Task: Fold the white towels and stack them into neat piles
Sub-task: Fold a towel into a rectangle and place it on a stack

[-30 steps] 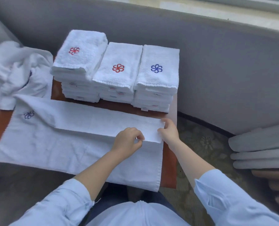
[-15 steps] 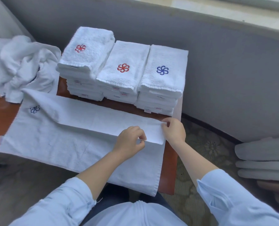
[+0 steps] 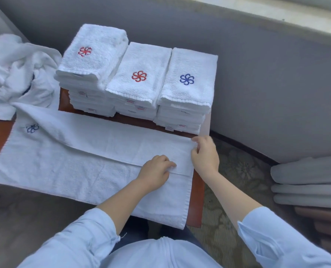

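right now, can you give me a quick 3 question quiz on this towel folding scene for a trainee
1. Multiple choice: how many folded stacks stand at the back of the table? A two, B three, C five.
2. True or false: the top towel of the rightmost stack carries a red emblem.
3. Short answer: which hand pinches the far right corner of the folded-over flap on the spread towel?
Key: 1 B. 2 false, its emblem is blue. 3 the right hand; the left hand grips the flap's near edge.
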A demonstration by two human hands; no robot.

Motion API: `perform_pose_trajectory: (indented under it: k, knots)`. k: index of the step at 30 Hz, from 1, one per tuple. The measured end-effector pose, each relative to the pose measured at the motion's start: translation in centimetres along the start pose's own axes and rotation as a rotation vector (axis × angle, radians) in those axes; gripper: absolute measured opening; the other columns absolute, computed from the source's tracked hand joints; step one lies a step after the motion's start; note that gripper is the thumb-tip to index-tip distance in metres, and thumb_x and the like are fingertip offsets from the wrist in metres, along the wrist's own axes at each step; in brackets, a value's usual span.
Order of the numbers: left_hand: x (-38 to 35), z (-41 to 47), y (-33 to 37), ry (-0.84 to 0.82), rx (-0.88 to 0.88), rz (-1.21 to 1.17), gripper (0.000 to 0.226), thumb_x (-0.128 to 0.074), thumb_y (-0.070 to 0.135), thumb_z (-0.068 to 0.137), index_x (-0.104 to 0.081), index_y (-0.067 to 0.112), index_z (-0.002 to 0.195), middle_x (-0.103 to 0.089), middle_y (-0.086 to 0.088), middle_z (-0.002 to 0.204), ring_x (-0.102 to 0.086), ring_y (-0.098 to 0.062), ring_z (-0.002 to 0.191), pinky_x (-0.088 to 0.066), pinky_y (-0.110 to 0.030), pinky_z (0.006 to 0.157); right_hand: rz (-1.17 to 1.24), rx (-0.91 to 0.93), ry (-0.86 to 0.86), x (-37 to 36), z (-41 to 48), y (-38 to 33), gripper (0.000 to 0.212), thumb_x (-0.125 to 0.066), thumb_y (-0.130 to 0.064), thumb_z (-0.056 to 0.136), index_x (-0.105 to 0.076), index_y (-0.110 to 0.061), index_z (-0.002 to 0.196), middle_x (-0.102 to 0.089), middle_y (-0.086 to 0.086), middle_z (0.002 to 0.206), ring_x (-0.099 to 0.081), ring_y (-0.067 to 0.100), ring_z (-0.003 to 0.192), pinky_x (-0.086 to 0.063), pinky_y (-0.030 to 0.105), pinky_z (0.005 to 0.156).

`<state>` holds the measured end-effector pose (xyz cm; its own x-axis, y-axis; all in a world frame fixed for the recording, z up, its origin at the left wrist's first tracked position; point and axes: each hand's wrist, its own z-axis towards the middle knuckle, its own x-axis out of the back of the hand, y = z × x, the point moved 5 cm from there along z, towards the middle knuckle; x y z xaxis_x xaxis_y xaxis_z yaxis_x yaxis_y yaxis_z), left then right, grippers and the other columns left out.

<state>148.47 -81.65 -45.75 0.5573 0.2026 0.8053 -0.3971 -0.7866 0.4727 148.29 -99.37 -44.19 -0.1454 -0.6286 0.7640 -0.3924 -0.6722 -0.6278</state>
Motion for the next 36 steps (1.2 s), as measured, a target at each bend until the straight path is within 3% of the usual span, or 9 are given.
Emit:
perform_pose_trajectory:
  k: [3, 7, 13, 22, 27, 36]
  knots:
    - [0.5, -0.3, -0.8, 0.045, 0.031, -0.009, 0.041, -0.048, 0.009, 0.095, -0.06, 0.025, 0.131, -0.056, 0.006, 0.122, -0.049, -0.014, 0.116, -0.046, -0.029, 0.088, -0.118, 0.199, -0.165, -2.1, -2.8, -0.8, 0.026, -0.056, -0.01, 0.089, -0.067, -0.019, 0.111, -0.058, -0.004, 0.119, -0.053, 0.017, 0.11, -0.049, 0.035, 0.079]
    - [0.5, -1.1, -1.9, 0.085, 0.146, 0.098, 0.045, -0.055, 0.018, 0.093, -0.05, 0.028, 0.136, -0.048, 0.004, 0.128, -0.045, -0.017, 0.118, -0.041, -0.028, 0.091, -0.37, 0.348, -0.306, -4.1, -5.7, -0.1, 0.035, -0.055, -0.014, 0.086, -0.06, -0.022, 0.119, -0.05, -0.005, 0.123, -0.047, 0.019, 0.112, -0.034, 0.028, 0.078]
    - [-0.6, -1.2, -0.6, 0.024, 0.114, 0.095, 0.053, -0.054, 0.022, 0.093, -0.041, 0.029, 0.143, -0.043, 0.003, 0.132, -0.042, -0.018, 0.121, -0.039, -0.028, 0.095, -0.465, 0.345, -0.327, -3.0, -6.1, 0.5, 0.039, -0.051, -0.014, 0.088, -0.053, -0.025, 0.124, -0.045, -0.008, 0.126, -0.043, 0.017, 0.117, -0.031, 0.028, 0.079]
    - [-2.1, -1.7, 1.4, -0.05, 0.035, 0.013, 0.055, -0.054, 0.026, 0.093, -0.04, 0.029, 0.146, -0.041, 0.006, 0.135, -0.039, -0.014, 0.126, -0.041, -0.031, 0.099, -0.525, 0.249, -0.31, -1.2, -7.5, 1.7, 0.031, -0.049, -0.023, 0.092, -0.056, -0.023, 0.122, -0.05, -0.006, 0.122, -0.047, 0.016, 0.113, -0.038, 0.032, 0.087]
    - [-0.4, -4.5, -1.3, 0.107, 0.112, -0.122, 0.043, -0.052, 0.02, 0.095, -0.051, 0.03, 0.137, -0.047, 0.008, 0.133, -0.043, -0.011, 0.125, -0.045, -0.031, 0.097, -0.437, 0.298, -0.27, -1.7, -7.4, -0.8, 0.033, -0.051, -0.023, 0.094, -0.06, -0.026, 0.126, -0.056, -0.008, 0.129, -0.052, 0.014, 0.113, -0.041, 0.027, 0.088]
    - [5.7, -11.4, -12.9, 0.263, 0.301, -0.157, 0.034, -0.049, 0.023, 0.096, -0.057, 0.031, 0.128, -0.05, 0.011, 0.129, -0.051, -0.01, 0.109, -0.046, -0.026, 0.085, -0.349, 0.426, -0.378, -8.6, -7.7, -12.0, 0.04, -0.05, -0.02, 0.094, -0.054, -0.025, 0.133, -0.052, -0.006, 0.135, -0.049, 0.018, 0.122, -0.039, 0.03, 0.097]
